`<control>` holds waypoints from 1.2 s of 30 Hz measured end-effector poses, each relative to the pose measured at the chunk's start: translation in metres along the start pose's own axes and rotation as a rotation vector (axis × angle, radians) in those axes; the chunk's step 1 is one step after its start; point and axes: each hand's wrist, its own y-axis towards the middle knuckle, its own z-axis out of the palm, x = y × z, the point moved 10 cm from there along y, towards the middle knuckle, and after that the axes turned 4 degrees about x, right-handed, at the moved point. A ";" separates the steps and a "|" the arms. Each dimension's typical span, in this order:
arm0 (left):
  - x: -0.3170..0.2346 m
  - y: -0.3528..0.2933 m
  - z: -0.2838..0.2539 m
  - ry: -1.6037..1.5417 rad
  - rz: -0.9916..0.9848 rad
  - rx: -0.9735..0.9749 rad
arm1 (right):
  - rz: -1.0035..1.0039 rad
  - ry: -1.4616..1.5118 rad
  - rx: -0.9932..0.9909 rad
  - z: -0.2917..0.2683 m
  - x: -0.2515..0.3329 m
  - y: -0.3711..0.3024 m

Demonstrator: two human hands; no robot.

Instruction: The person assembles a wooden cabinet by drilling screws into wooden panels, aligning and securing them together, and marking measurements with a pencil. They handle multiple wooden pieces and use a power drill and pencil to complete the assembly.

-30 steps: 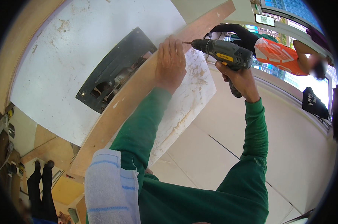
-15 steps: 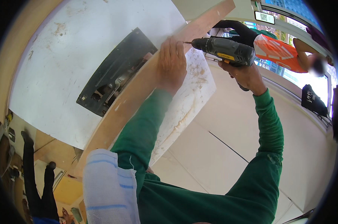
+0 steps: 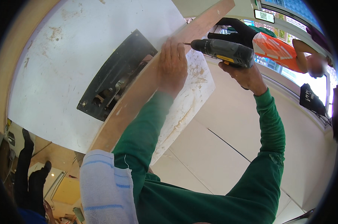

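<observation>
A person in green sleeves is holding a dark drill up in the right hand, and the thin drill bit is pointing toward a long wooden board, near the left hand, but I can't tell if it is touching. The left hand is resting on the board, which is lying across a dusty white table, right beside a flat black plate with metal parts inside. By the windows I am seeing someone in orange, and on the other side someone in dark trousers.
</observation>
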 end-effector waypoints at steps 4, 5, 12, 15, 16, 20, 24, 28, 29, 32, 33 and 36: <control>0.003 0.000 0.002 -0.063 -0.012 0.011 | -0.022 0.018 0.012 0.002 -0.002 0.006; 0.003 0.000 0.001 -0.065 -0.014 0.006 | -0.046 0.008 0.011 0.002 -0.001 0.007; 0.002 0.001 -0.005 -0.040 -0.005 -0.024 | -0.184 0.012 -0.014 0.002 0.000 0.012; 0.002 0.001 -0.006 -0.035 -0.004 -0.033 | -0.211 -0.001 -0.019 0.003 -0.005 0.015; 0.002 0.001 -0.005 -0.033 -0.008 -0.033 | -0.220 -0.028 -0.022 0.003 -0.007 0.016; 0.002 0.002 -0.007 -0.039 -0.001 -0.038 | -0.232 -0.046 -0.026 0.006 -0.011 0.020; 0.000 0.003 -0.010 -0.014 0.018 -0.024 | -0.256 -0.078 -0.071 0.002 -0.005 0.022; 0.002 0.000 -0.006 -0.076 0.023 0.013 | -0.314 -0.309 -0.115 -0.008 0.003 0.021; 0.002 -0.002 -0.006 -0.054 0.036 -0.009 | -0.393 -0.351 -0.126 -0.010 0.010 0.018; -0.001 -0.003 -0.003 0.012 0.068 -0.072 | -0.448 -0.357 -0.155 -0.010 0.012 0.018; -0.001 -0.003 -0.003 0.027 0.075 -0.070 | -0.390 -0.279 -0.120 -0.008 0.005 0.023; 0.006 0.003 0.010 0.026 -0.017 0.085 | -0.427 -0.105 -0.115 -0.006 0.006 0.026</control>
